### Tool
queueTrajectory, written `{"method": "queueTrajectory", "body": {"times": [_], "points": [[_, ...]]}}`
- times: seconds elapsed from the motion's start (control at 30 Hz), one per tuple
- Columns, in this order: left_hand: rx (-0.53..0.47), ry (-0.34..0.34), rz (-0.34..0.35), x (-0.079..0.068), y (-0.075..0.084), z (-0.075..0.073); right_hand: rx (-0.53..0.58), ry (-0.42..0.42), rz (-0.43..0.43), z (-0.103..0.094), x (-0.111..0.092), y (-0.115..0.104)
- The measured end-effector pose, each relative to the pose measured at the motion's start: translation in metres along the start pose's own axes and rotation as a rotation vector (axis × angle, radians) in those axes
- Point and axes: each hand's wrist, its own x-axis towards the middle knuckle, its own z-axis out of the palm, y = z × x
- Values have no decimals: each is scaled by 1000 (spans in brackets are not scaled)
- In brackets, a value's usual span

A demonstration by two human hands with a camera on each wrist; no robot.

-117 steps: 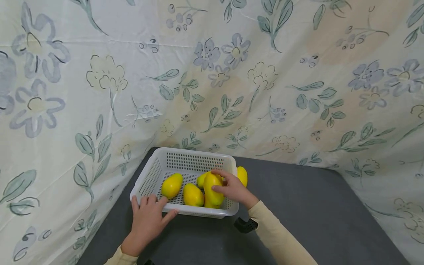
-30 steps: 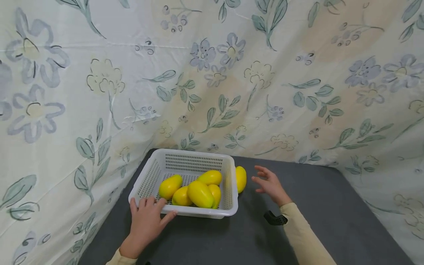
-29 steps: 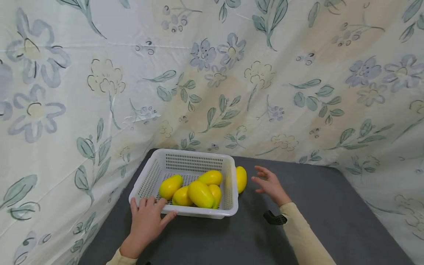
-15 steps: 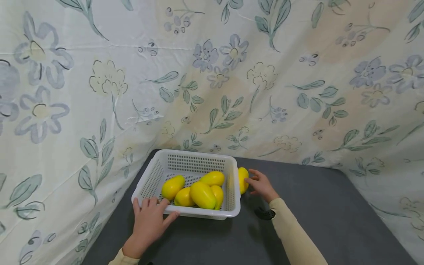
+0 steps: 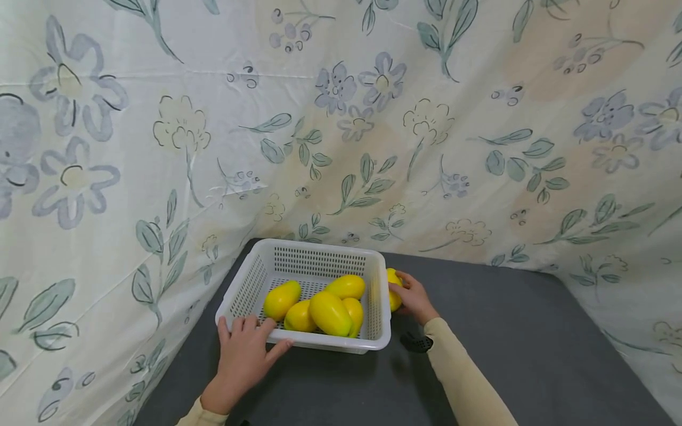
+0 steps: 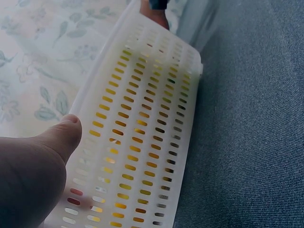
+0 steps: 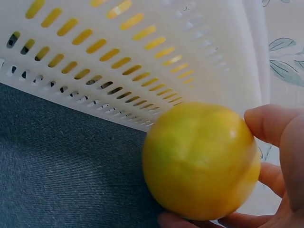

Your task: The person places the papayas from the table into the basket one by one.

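Observation:
A white perforated plastic basket (image 5: 306,247) sits on the dark table and holds several yellow mangoes (image 5: 330,313). My left hand (image 5: 242,355) holds its near rim at the left corner. In the left wrist view, the thumb (image 6: 61,135) lies against the outer wall, and reddish skin shows through the slots. Just outside the basket's right end, my right hand (image 5: 415,299) grips another mango (image 7: 199,161). The right wrist view shows the thumb on one side of this mango and fingers curled beneath it, close by the basket wall.
The dark fabric-covered tabletop (image 5: 495,337) stretches to the right of the basket. A floral cloth (image 5: 362,148) hangs behind and along the left, close to the basket's back. A black strap device (image 5: 415,342) sits at my right wrist.
Earlier my right hand set a mango down among those in the basket and drew out to the right. Since then it has moved left onto the outside mango and gripped it. My left hand stays put.

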Motion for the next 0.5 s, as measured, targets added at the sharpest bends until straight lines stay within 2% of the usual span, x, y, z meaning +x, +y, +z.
{"method": "queueTrajectory", "body": {"times": [0.13, 0.5], "points": [[-2, 17, 10, -1, 0, 0, 33, 12, 5, 3, 0, 1], [-3, 5, -1, -1, 0, 0, 80, 35, -20, 11, -3, 6]]}}
